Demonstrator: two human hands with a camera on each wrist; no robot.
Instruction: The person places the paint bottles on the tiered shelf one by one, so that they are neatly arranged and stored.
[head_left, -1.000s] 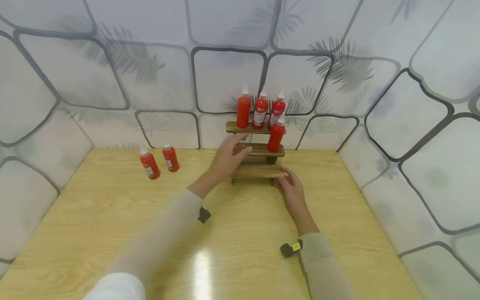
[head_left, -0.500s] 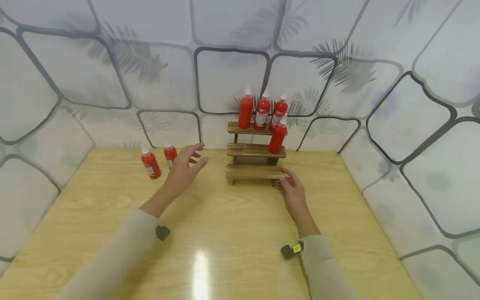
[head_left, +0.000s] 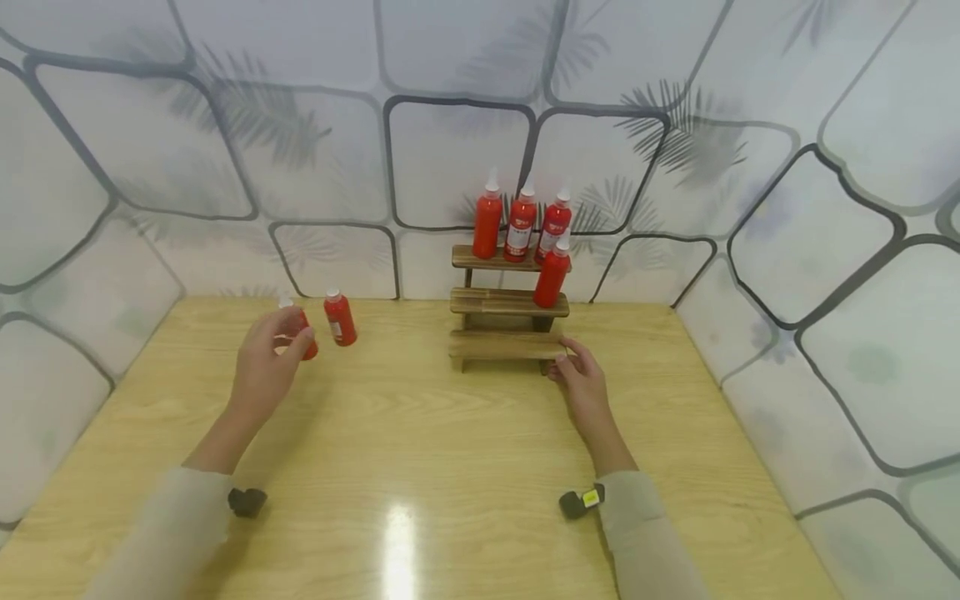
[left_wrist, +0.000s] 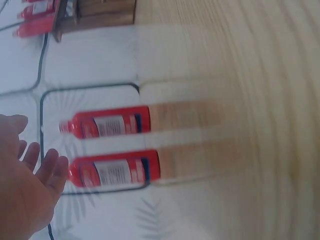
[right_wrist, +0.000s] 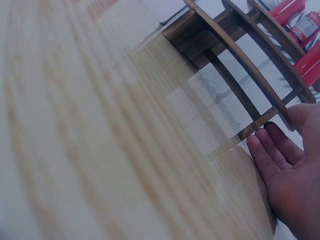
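Red btl (left_wrist: 117, 168), white lbl (left_wrist: 114, 173), L hand (head_left: 264, 362) loose nearby, R hand (head_left: 582, 379) pinching wood rack (head_left: 498, 302)

passable: table (head_left: 397, 400) between its two bottles (head_left: 341, 322) and rack (head_left: 502, 345) | obstacle: right hand (head_left: 581, 383) at rack's right end

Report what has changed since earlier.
The left hand moved left, away from the three-tier brown wooden stand, to the leftmost cylindrical red bottle with a white cap, not visibly gripping it. The right hand stayed at the stand's right end; the other red bottles stayed put.
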